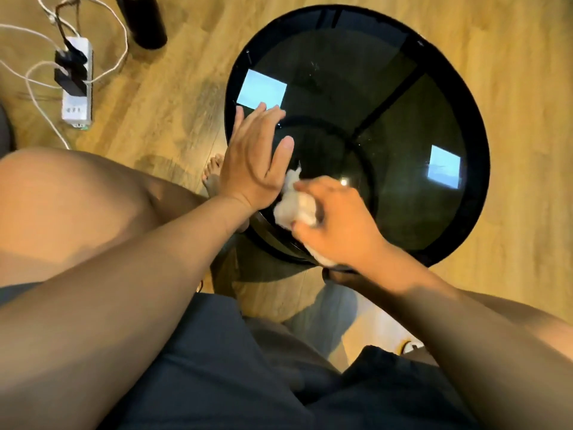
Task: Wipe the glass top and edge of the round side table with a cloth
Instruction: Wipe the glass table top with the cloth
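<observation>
The round side table (474, 97) has a black rim and a dark glass top that reflects two bright ceiling panels. My right hand (338, 225) is shut on a crumpled white cloth (290, 206) and presses it on the glass near the table's front-left edge. My left hand (254, 156) is open, fingers together, held edge-on over the left rim just beside the cloth. Part of the cloth is hidden under my right palm.
A white power strip (77, 85) with black plugs and white cables lies on the wooden floor at the left. A dark cylinder (142, 20) stands at the top left. My bare knee (77, 206) and foot (212, 172) are left of the table.
</observation>
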`<state>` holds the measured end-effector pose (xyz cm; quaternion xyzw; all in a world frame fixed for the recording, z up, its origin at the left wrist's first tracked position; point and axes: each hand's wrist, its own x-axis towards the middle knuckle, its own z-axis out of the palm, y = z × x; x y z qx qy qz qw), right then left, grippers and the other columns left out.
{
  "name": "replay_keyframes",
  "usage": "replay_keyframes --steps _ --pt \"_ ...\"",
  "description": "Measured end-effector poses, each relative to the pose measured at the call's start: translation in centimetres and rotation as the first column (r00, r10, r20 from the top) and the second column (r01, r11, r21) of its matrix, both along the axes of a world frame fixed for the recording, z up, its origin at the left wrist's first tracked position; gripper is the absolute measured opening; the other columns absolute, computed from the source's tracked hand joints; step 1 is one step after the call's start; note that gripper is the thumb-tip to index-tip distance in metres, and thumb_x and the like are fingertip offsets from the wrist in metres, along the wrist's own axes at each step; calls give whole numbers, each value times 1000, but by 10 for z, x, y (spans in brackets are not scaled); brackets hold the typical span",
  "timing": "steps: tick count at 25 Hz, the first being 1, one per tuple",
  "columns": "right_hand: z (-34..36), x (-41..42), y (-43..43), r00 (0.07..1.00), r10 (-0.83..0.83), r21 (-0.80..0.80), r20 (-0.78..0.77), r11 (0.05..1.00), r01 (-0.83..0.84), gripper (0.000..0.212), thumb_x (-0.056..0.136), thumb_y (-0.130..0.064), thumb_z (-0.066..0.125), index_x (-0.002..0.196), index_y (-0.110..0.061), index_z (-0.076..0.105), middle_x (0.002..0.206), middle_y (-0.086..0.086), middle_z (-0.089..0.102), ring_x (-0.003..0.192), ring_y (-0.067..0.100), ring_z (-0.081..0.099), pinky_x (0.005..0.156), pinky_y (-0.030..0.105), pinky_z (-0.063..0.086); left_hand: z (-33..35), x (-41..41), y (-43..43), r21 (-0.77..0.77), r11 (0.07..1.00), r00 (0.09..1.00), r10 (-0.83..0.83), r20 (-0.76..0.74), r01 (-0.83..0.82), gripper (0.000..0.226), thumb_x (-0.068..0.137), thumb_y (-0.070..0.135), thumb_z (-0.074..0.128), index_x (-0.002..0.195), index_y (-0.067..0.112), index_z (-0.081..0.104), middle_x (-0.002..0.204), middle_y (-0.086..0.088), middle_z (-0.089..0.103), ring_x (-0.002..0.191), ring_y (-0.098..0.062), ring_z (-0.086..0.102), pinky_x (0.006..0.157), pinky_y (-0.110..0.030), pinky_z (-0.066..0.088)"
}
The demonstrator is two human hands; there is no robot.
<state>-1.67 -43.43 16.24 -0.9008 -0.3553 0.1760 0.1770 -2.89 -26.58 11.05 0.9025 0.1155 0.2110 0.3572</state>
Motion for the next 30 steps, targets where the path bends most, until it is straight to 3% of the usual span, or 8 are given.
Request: replay_keyframes --steps 2,4,8,13,17,22,27,30 --pt "18 -27 -29 976 184 -73 -119 978 -194 61 70 -47 53 125 -22 59 116 2 58 100 23 59 80 38 52 0 -2 -2 -4 1000 1000 7 17 -7 52 96 35 29 130 4 54 134 -13 59 136 -28 44 121 -38 8" --pt "14 5 -22 972 232 -86 -26 969 -233 55 70 -46 52 116 -18 64 108 9 62 97 29 61 80 40 52 0 -2 -2 1 1000 1000 -12 19 12 51 96 35 30 129 4 54 133 -14 60 136 -29 46 121 -39 10" --pt "4 57 13 975 -145 -67 168 985 158 40 73 -41 52 101 -15 66 97 11 61 92 30 59 80 43 50 -2 -1 -2 29 999 1000 -29 2 29 50 97 35 30 129 5 54 133 -12 60 136 -29 45 121 -40 8" --pt "23 -4 -42 977 205 -124 -54 970 -210 54 72 -43 52 121 -21 64 115 5 61 106 25 59 87 39 51 -1 -1 1 102 993 997 -54 -53 59 50 97 39 30 128 10 56 137 -9 58 138 -27 44 122 -46 9" --pt "21 83 -28 966 -214 -110 144 967 231 36 70 -35 51 98 -20 68 97 5 64 95 30 61 81 39 50 1 0 0 214 972 986 -71 -148 102 53 97 45 28 133 16 52 146 -6 51 145 -26 33 122 -50 2" --pt "19 -9 -61 975 220 -238 -16 947 -218 54 78 -45 54 130 -31 54 118 0 56 104 22 58 79 38 54 3 -1 -1 325 938 967 -36 -254 120 59 97 51 22 144 20 40 158 -8 34 151 -30 14 120 -57 -2" --pt "21 107 -67 910 -322 -237 260 893 383 56 70 -50 44 116 -24 64 104 15 65 99 39 63 83 42 52 1 3 -1 372 916 953 -31 -300 147 61 97 54 21 147 23 34 160 -7 28 152 -29 10 120 -56 -3" --pt "18 8 -53 1000 -12 -252 25 968 18 54 72 -50 46 120 -32 61 107 4 60 97 26 61 78 38 53 3 3 1 362 921 952 -27 -303 142 62 97 55 19 147 21 34 160 -7 28 152 -29 9 120 -57 -3"
